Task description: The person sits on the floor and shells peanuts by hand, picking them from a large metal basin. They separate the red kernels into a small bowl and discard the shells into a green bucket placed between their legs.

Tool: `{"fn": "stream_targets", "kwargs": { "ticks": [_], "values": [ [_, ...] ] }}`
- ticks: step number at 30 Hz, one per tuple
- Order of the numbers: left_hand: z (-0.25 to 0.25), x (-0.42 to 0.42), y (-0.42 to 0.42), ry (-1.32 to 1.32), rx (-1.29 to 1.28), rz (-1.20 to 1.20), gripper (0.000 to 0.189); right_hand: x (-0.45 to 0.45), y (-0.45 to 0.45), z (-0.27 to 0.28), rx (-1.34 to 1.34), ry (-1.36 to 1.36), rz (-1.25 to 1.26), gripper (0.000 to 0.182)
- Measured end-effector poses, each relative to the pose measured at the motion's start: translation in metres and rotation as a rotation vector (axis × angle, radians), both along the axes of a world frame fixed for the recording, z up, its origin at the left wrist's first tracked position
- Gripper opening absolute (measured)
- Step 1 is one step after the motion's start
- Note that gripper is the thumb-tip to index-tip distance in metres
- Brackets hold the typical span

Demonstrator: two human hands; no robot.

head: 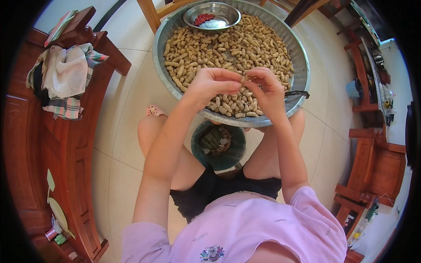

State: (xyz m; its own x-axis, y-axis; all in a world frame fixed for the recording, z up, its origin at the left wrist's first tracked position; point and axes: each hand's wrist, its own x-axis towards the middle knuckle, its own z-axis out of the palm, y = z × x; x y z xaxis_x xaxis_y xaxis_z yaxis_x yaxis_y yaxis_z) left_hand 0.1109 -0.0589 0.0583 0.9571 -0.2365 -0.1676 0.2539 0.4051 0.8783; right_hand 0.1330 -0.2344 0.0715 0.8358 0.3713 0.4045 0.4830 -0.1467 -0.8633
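Both hands meet over a wide galvanised metal tub heaped with unshelled peanuts. Between the fingertips is a peanut in its shell, partly covered by the fingers. My left hand pinches it from the left with thumb and forefinger. From the other side my right hand grips it, fingers curled. On the peanuts at the tub's far side rests a stainless steel bowl, with a small pile of red-skinned peanut kernels at its left.
Between my knees stands a dark green bucket holding watermelon rind and scraps. A black cord hangs at the tub's right rim. To the left, a wooden bench carries folded clothes. Wooden furniture lines the right.
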Motion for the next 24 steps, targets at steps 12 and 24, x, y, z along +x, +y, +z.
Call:
{"fn": "stream_targets", "kwargs": {
  "ticks": [12, 24],
  "values": [
    [0.004, -0.007, -0.016, -0.174, 0.023, 0.079, 0.023, -0.007, -0.006, -0.001, 0.425, 0.662, 0.027, 0.019],
    [-0.008, -0.005, -0.015, -0.131, 0.264, -0.028, 0.015, -0.010, -0.006, -0.010, 0.084, 0.364, 0.023, 0.014]
  ]
}}
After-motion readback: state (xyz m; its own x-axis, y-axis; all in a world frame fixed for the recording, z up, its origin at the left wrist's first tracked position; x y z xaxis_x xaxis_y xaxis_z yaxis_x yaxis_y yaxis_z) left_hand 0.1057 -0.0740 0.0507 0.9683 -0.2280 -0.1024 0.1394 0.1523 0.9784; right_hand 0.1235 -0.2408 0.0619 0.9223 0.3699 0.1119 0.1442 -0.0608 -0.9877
